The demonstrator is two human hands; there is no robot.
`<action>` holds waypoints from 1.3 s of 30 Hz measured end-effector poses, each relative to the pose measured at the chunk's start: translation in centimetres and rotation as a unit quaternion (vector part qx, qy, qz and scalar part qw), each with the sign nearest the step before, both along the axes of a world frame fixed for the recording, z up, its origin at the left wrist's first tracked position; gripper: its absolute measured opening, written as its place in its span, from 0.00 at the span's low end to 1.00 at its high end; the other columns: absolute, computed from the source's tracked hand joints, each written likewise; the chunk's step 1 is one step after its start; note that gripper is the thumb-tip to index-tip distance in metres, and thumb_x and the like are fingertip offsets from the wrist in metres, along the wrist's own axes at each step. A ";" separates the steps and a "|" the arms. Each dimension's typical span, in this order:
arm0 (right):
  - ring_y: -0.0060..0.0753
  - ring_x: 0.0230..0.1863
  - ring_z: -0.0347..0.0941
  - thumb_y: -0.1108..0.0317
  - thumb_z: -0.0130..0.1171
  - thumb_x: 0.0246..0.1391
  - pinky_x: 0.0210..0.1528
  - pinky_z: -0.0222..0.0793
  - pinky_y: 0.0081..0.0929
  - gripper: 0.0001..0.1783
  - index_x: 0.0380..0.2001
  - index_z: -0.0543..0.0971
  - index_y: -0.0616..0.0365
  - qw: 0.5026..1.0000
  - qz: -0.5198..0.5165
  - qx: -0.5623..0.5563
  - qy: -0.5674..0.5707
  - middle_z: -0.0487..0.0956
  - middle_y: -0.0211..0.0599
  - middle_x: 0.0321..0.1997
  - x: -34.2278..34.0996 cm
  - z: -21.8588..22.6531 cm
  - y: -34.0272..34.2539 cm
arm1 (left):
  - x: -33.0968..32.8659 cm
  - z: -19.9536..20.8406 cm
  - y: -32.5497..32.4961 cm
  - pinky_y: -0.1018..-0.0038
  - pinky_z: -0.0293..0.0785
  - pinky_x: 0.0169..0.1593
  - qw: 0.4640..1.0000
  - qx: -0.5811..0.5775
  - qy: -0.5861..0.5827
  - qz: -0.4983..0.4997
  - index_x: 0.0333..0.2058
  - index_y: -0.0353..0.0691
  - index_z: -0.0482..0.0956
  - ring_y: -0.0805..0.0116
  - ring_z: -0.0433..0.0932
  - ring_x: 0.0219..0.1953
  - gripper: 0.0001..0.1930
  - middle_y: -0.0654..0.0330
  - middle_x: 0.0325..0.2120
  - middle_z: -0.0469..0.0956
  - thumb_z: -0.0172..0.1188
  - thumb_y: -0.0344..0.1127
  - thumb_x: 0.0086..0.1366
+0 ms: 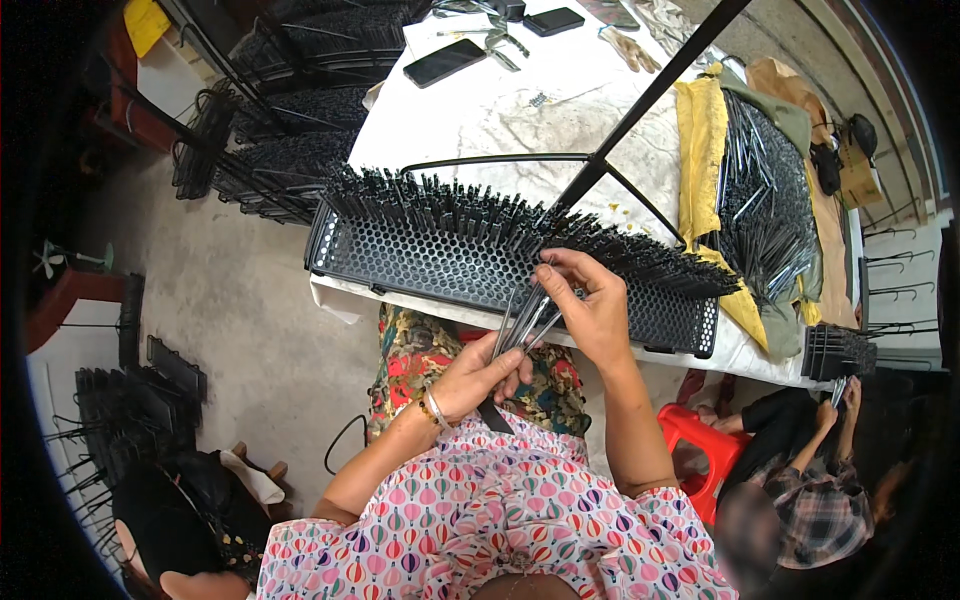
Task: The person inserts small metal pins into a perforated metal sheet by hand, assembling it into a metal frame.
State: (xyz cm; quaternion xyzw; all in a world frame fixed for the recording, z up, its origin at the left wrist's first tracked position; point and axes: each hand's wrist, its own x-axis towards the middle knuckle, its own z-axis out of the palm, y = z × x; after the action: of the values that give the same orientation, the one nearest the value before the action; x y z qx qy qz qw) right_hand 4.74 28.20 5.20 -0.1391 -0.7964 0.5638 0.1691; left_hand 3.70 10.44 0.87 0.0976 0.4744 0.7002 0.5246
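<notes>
Balloon-print top (480, 500) nearest. Left hand (475, 383) grips rods (527, 322), right hand (592, 305) pinches upper ends, I judge; I'd keep them aligned, tips clear of tray (420, 255).

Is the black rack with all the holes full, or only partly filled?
The black rack is partly full: upright dark rods crowd its far side, while many nearer holes show bare.

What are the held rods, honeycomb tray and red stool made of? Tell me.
Rods: likely smooth metal, by their bright glints. Tray: black plastic or coated metal, by its dull sheen. Stool: probably glossy plastic, by its rounded edges.
</notes>
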 end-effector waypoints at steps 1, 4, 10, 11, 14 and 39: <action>0.21 0.30 0.75 0.72 0.60 0.50 0.30 0.69 0.16 0.10 0.36 0.77 0.66 0.994 0.022 -0.107 -0.007 0.79 0.36 0.29 0.0 -0.3 0.1 | 0.0 -0.4 0.0 0.85 0.65 0.24 1.000 0.001 0.010 0.000 0.42 0.38 0.67 0.82 0.67 0.22 0.11 0.65 0.26 0.73 0.44 0.39 0.69; 0.21 0.32 0.76 0.75 0.58 0.51 0.35 0.70 0.16 0.08 0.35 0.77 0.66 0.988 -0.018 -0.141 0.051 0.80 0.36 0.29 -0.3 0.2 1.0 | 0.0 -1.5 0.1 0.85 0.65 0.24 1.000 -0.010 0.016 0.002 0.41 0.38 0.68 0.82 0.67 0.22 0.11 0.65 0.26 0.73 0.44 0.39 0.69; 0.23 0.31 0.75 0.77 0.60 0.49 0.34 0.70 0.19 0.11 0.38 0.76 0.65 0.973 -0.136 0.079 0.168 0.79 0.37 0.31 -1.0 0.4 2.1 | 0.4 -1.8 0.6 0.83 0.67 0.26 0.998 -0.031 -0.043 0.026 0.42 0.37 0.68 0.79 0.69 0.23 0.11 0.61 0.29 0.74 0.44 0.38 0.69; 0.25 0.31 0.76 0.77 0.61 0.48 0.34 0.71 0.20 0.12 0.38 0.76 0.65 0.960 -0.130 0.148 0.199 0.79 0.39 0.32 -1.2 0.1 2.2 | 0.3 -1.4 0.8 0.82 0.69 0.28 0.996 -0.033 -0.075 0.036 0.41 0.37 0.68 0.78 0.71 0.26 0.11 0.60 0.31 0.75 0.44 0.38 0.69; 0.29 0.31 0.76 0.78 0.61 0.47 0.34 0.72 0.23 0.13 0.38 0.76 0.65 0.947 -0.102 0.209 0.221 0.79 0.40 0.33 -1.9 -1.3 2.6 | 0.4 -1.8 0.7 0.80 0.71 0.31 0.996 -0.032 -0.083 0.025 0.44 0.36 0.67 0.75 0.74 0.29 0.12 0.56 0.35 0.76 0.43 0.38 0.69; 0.25 0.25 0.73 0.68 0.61 0.50 0.27 0.67 0.21 0.14 0.38 0.77 0.66 0.991 -0.033 0.114 -0.066 0.78 0.39 0.29 2.3 0.8 0.7 | -0.3 -0.3 0.2 0.77 0.74 0.38 0.993 0.003 -0.108 0.042 0.51 0.35 0.66 0.70 0.76 0.37 0.15 0.53 0.39 0.76 0.46 0.35 0.67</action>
State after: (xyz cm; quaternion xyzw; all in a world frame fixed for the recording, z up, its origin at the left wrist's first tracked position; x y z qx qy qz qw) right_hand 7.08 28.89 5.97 -0.1820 -0.8598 0.4529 0.1498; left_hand 3.42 10.62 0.54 0.0026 0.4166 0.7293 0.5427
